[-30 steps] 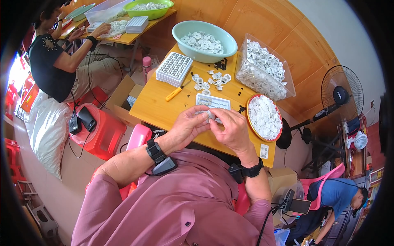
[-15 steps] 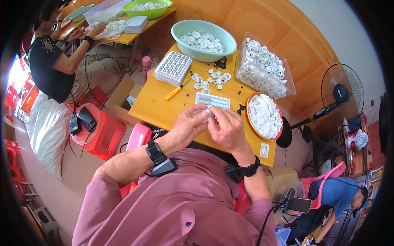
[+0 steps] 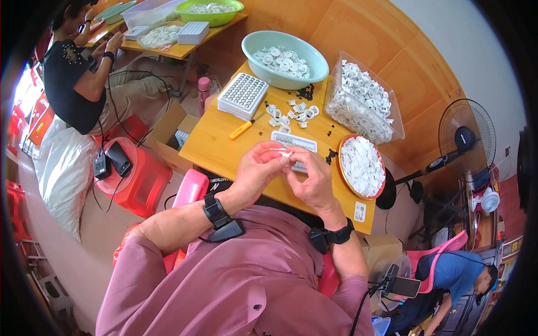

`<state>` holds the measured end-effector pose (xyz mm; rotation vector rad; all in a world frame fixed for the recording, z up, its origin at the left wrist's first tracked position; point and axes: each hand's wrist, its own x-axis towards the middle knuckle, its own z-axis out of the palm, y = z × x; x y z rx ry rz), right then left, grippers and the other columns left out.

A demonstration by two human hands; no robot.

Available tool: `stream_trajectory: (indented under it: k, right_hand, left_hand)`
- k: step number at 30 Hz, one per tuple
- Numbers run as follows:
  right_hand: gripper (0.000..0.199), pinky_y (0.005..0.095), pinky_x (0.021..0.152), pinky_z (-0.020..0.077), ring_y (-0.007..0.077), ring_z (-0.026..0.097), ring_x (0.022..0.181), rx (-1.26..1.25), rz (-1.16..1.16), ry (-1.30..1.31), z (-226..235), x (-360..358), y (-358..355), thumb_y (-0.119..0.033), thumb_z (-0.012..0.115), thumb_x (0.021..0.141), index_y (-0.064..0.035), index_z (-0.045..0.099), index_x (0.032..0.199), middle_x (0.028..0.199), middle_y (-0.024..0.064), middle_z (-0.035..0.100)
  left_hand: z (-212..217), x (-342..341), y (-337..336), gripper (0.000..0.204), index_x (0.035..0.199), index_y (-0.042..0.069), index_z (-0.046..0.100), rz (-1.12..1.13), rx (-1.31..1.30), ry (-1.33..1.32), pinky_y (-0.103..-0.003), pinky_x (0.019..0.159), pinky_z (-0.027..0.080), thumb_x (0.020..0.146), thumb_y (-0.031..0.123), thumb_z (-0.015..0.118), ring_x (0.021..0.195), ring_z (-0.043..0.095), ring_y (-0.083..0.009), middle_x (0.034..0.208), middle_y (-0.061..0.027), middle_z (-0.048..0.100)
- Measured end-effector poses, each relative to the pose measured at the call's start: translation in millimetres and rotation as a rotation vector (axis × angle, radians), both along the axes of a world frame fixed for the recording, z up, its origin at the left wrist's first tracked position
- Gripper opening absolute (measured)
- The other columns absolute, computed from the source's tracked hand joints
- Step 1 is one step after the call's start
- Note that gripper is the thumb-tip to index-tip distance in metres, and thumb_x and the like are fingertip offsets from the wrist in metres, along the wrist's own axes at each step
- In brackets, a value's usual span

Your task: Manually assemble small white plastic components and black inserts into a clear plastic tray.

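Observation:
My left hand [image 3: 259, 169] and my right hand [image 3: 314, 182] meet over the near edge of the wooden table [image 3: 216, 148]. Both are closed, pinching a small white plastic part [image 3: 285, 153] between their fingertips, which hide most of it. Just beyond my fingers lies a shallow white tray [image 3: 307, 144] with small pieces in its slots, partly covered by my hands. Farther off is a loose group of white plastic parts [image 3: 307, 114]. To the left of the tray rests a screwdriver with a yellow handle [image 3: 241, 130].
A stack of white trays [image 3: 242, 94], a pale green basin [image 3: 258, 70], a clear bin [image 3: 354, 115] and a red-rimmed plate [image 3: 382, 187] of white parts surround the work spot. Small black pieces [image 3: 330, 157] lie scattered. A fan [image 3: 466, 137] stands right; a co-worker [image 3: 73, 84] sits left.
The white part shows more plainly between my fingertips. My hands stay together while the table scene shifts slightly in view. The co-worker's hands at left have drawn back from their table.

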<state>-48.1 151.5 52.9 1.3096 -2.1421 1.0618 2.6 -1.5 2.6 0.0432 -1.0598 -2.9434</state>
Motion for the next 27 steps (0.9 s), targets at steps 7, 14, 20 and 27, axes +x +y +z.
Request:
stream_trajectory:
  k: [7, 14, 20, 27]
  right_hand:
    - [0.025, 0.0372, 0.074, 0.0544, 0.0298, 0.069, 0.084, 0.006, -0.036, 0.026, 1.3, -2.0, 3.4, -0.003, 0.076, 0.074, -0.0060, 0.061, 0.095, 0.105, 0.0100, 0.072]
    - [0.028, 0.0359, 0.072, 0.0541, 0.0282, 0.068, 0.080, 0.005, -0.036, 0.046, -1.7, -3.3, 3.3, -0.002, 0.075, 0.073, -0.0067, 0.063, 0.097, 0.103, 0.0092, 0.072]
    - [0.030, 0.0355, 0.070, 0.0537, 0.0268, 0.068, 0.076, -0.015, -0.041, 0.045, -4.8, -3.6, 2.9, -0.003, 0.075, 0.071, -0.0067, 0.064, 0.099, 0.101, 0.0092, 0.072]
    - [0.029, 0.0345, 0.069, 0.0533, 0.0263, 0.068, 0.076, -0.007, -0.032, 0.094, -5.8, -4.2, 4.1, -0.003, 0.076, 0.071, -0.0071, 0.065, 0.097, 0.102, 0.0092, 0.073]
  left_hand:
    - [5.6, 3.1, 0.9, 0.043, 0.128, 0.001, 0.048, -0.023, -0.030, 0.031, -0.032, 0.096, 0.054, 0.091, 0.000, 0.070, 0.110, 0.065, -0.0224, 0.114, -0.0130, 0.066]
    - [4.7, 3.0, -0.4, 0.041, 0.126, 0.001, 0.049, -0.025, -0.023, 0.003, -0.032, 0.096, 0.054, 0.091, -0.001, 0.070, 0.111, 0.065, -0.0232, 0.113, -0.0123, 0.065]
    - [7.3, 4.7, 0.3, 0.041, 0.126, 0.001, 0.049, -0.014, -0.016, -0.011, -0.032, 0.096, 0.054, 0.091, 0.000, 0.070, 0.110, 0.065, -0.0235, 0.113, -0.0127, 0.065]
    - [5.4, 4.9, 0.5, 0.045, 0.130, 0.000, 0.048, -0.023, -0.024, -0.030, -0.031, 0.094, 0.055, 0.091, 0.000, 0.070, 0.110, 0.066, -0.0236, 0.117, -0.0155, 0.064]
